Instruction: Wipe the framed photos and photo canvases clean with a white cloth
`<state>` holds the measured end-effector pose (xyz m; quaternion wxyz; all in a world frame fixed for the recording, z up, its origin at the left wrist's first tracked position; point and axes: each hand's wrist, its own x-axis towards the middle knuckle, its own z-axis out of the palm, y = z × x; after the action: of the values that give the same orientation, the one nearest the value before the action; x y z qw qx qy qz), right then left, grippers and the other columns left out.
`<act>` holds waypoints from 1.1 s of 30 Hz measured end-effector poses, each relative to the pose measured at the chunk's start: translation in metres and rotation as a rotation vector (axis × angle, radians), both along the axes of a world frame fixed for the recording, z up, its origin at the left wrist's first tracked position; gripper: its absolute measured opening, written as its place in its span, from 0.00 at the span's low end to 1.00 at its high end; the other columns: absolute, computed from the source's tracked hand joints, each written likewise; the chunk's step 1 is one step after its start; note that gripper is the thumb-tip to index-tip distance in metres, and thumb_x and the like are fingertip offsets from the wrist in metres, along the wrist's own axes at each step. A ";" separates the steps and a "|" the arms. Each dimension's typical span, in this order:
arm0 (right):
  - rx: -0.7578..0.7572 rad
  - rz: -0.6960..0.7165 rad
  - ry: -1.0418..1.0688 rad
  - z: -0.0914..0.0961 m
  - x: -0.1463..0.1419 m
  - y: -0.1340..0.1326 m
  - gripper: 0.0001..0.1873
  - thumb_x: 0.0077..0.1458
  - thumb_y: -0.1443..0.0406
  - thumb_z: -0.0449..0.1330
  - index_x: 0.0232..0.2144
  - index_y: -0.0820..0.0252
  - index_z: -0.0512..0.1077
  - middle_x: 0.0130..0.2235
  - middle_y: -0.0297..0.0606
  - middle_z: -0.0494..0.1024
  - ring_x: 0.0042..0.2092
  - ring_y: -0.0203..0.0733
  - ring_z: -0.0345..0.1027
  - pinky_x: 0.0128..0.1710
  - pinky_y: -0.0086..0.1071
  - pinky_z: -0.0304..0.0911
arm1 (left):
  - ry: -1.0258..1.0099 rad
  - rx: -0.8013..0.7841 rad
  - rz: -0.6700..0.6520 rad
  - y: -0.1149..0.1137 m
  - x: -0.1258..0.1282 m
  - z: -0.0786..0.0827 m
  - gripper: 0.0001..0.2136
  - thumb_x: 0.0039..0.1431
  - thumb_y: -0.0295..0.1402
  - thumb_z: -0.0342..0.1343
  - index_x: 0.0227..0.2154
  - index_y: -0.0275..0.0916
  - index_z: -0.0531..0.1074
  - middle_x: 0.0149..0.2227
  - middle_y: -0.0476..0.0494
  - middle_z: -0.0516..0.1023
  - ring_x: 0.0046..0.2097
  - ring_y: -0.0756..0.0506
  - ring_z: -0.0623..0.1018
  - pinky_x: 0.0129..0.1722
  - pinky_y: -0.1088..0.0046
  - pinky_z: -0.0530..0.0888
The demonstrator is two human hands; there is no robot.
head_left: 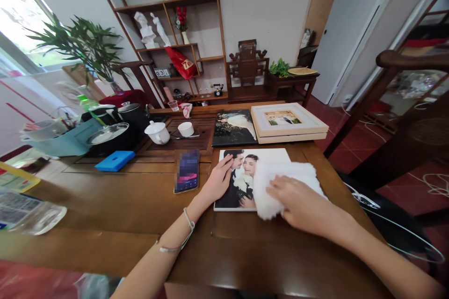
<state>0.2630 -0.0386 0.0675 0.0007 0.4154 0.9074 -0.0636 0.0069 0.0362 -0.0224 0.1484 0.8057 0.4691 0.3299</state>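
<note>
A photo panel [242,182] with a printed picture of a couple lies flat on the wooden table. My left hand [219,178] rests on its left part, fingers stretched out flat. On the panel's right side my right hand [291,198] presses a white cloth [305,173] that covers much of that half and hangs past the panel's near edge. Its fingers are bent over the cloth. Behind the panel lie a dark photo album [233,128] and a stack of framed pictures [289,121].
Left of the panel lies a smartphone [187,171]. Farther left are a blue box [115,160], a white lidded bowl [157,132], a small white cup [185,129] and a black pan [108,134]. A wooden chair [403,121] stands beyond the table's right edge.
</note>
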 end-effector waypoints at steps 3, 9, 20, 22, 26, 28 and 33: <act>-0.103 0.127 0.065 0.011 -0.001 -0.025 0.25 0.41 0.75 0.54 0.43 0.60 0.76 0.47 0.46 0.76 0.50 0.53 0.68 0.49 0.43 0.64 | 0.005 0.004 -0.006 0.000 0.000 0.001 0.19 0.65 0.28 0.42 0.56 0.35 0.68 0.62 0.34 0.66 0.64 0.41 0.65 0.64 0.56 0.62; -0.006 0.001 0.173 -0.008 0.005 0.013 0.29 0.42 0.74 0.55 0.50 0.60 0.72 0.56 0.48 0.70 0.57 0.53 0.60 0.56 0.45 0.59 | 0.031 -0.017 0.002 0.000 -0.001 0.002 0.19 0.65 0.28 0.42 0.56 0.34 0.68 0.62 0.33 0.65 0.64 0.41 0.64 0.64 0.55 0.61; 0.031 -0.215 -0.089 -0.026 0.003 0.033 0.39 0.51 0.71 0.52 0.66 0.67 0.52 0.68 0.52 0.50 0.67 0.62 0.40 0.62 0.57 0.48 | 0.012 -0.013 -0.008 0.001 -0.001 -0.001 0.19 0.65 0.29 0.42 0.56 0.36 0.68 0.62 0.35 0.65 0.64 0.41 0.64 0.64 0.56 0.60; 0.030 -0.172 -0.113 -0.021 -0.004 0.002 0.40 0.48 0.73 0.52 0.65 0.67 0.54 0.66 0.54 0.54 0.66 0.64 0.46 0.59 0.56 0.55 | 0.021 -0.022 -0.006 0.001 0.000 0.000 0.19 0.66 0.28 0.42 0.56 0.35 0.68 0.63 0.34 0.64 0.65 0.41 0.64 0.64 0.56 0.61; 0.018 -0.045 -0.106 -0.016 -0.016 -0.048 0.40 0.43 0.70 0.58 0.62 0.70 0.61 0.62 0.62 0.61 0.61 0.73 0.56 0.52 0.59 0.64 | 0.033 -0.028 -0.003 0.000 0.001 0.003 0.19 0.66 0.28 0.41 0.56 0.34 0.67 0.62 0.34 0.65 0.64 0.41 0.64 0.64 0.56 0.61; -0.012 -0.020 -0.073 -0.013 -0.018 -0.050 0.40 0.43 0.69 0.59 0.61 0.71 0.62 0.61 0.63 0.63 0.60 0.72 0.57 0.53 0.59 0.62 | 0.033 -0.024 -0.005 -0.001 0.001 0.003 0.19 0.66 0.28 0.41 0.56 0.33 0.67 0.62 0.33 0.65 0.64 0.40 0.64 0.64 0.56 0.61; 0.065 -0.055 0.069 -0.023 -0.009 0.007 0.40 0.47 0.71 0.56 0.64 0.64 0.57 0.66 0.49 0.57 0.67 0.57 0.46 0.64 0.53 0.47 | 0.019 -0.007 -0.008 -0.001 0.000 0.002 0.19 0.66 0.28 0.42 0.56 0.36 0.68 0.62 0.35 0.65 0.64 0.41 0.64 0.65 0.54 0.60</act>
<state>0.2542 -0.0314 0.0445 -0.0461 0.4377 0.8967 -0.0484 0.0066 0.0355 -0.0204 0.1483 0.8102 0.4684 0.3198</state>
